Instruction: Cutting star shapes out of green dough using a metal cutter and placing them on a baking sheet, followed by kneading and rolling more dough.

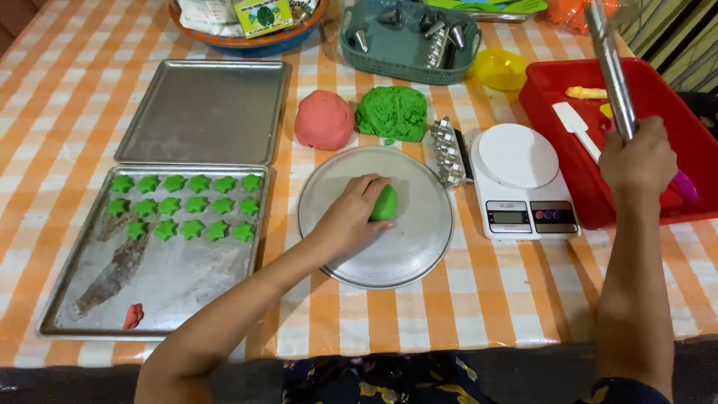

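Left hand (pixel 351 213): fingers curled over a small green dough ball (pixel 385 203), pressing it against the round metal plate (pixel 404 251). The ball sits just left of the plate's centre, partly hidden under the fingers.

Right hand (pixel 637 157): closed in a fist around a metal rolling pin (pixel 609 63), held tilted and raised over the red bin (pixel 546 82) at the table's right side.

Round plate: flat on the checked tablecloth (pixel 45 97), between the near tray and the scale.

Near tray (pixel 179 299): left of the plate, holding three rows of green star shapes (pixel 183 206) along its far end. A small red dough piece (pixel 133 316) lies near its front edge; dark smears run along its left part.

Far tray (pixel 206 112): bare metal, just beyond the near tray.

Red dough (pixel 324 120): a rounded lump beyond the plate.

Green dough (pixel 392 112): a rough lump just right of the red one.

Metal cutters (pixel 446 150): a cluster between the plate and the scale.

Scale (pixel 520 179): white, round top, display toward the person, touching or nearly touching the red bin.

Red bin contents: a white spatula (pixel 576 129) and a small yellow item.

Yellow bowl (pixel 499 69): beyond the scale.

Teal basket (pixel 404 49): at the far edge, holding metal piping tips (pixel 437 34).
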